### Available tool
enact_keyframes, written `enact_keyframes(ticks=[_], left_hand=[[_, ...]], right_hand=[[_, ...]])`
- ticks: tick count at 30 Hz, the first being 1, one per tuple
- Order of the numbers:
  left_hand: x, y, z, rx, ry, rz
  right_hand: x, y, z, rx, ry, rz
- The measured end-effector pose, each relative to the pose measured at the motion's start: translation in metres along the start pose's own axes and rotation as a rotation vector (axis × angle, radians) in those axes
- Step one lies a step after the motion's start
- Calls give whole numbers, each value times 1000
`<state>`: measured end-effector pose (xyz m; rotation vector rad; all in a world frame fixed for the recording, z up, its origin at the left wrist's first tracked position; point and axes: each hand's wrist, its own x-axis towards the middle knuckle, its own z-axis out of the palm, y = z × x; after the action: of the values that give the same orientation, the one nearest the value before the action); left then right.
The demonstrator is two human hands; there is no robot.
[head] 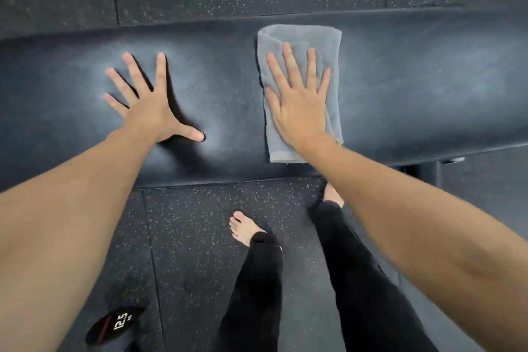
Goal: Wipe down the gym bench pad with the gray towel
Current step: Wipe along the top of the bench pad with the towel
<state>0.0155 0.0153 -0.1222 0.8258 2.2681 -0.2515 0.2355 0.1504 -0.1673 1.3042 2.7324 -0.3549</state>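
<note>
The black gym bench pad (400,94) runs across the view from left to right. A folded gray towel (297,37) lies flat on it, right of centre. My right hand (300,100) presses flat on the towel with its fingers spread, covering the towel's middle and lower part. My left hand (151,106) rests flat on the bare pad to the left of the towel, fingers splayed wide and holding nothing.
Speckled black rubber floor (200,237) lies in front of and behind the bench. My bare feet and black trouser legs (257,280) stand close to the bench's near edge. A dumbbell end marked 12.5 (117,323) lies on the floor at bottom left. Part of the bench frame (428,171) shows under the pad at right.
</note>
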Motion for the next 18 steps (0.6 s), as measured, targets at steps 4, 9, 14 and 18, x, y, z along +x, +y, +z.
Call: enact_keyframes(ticks=[4, 9, 14, 18], left_hand=[[-4, 11, 2, -19, 56, -24], [-21, 39, 2, -12, 91, -57], [-29, 137, 15, -62, 49, 176], [-27, 227, 30, -63, -186, 141]], right_hand=[[-76, -19, 24, 2, -2, -148], [-82, -2, 30, -1, 18, -299], [-94, 90, 19, -29, 40, -230], [-106, 199, -1, -42, 41, -3]])
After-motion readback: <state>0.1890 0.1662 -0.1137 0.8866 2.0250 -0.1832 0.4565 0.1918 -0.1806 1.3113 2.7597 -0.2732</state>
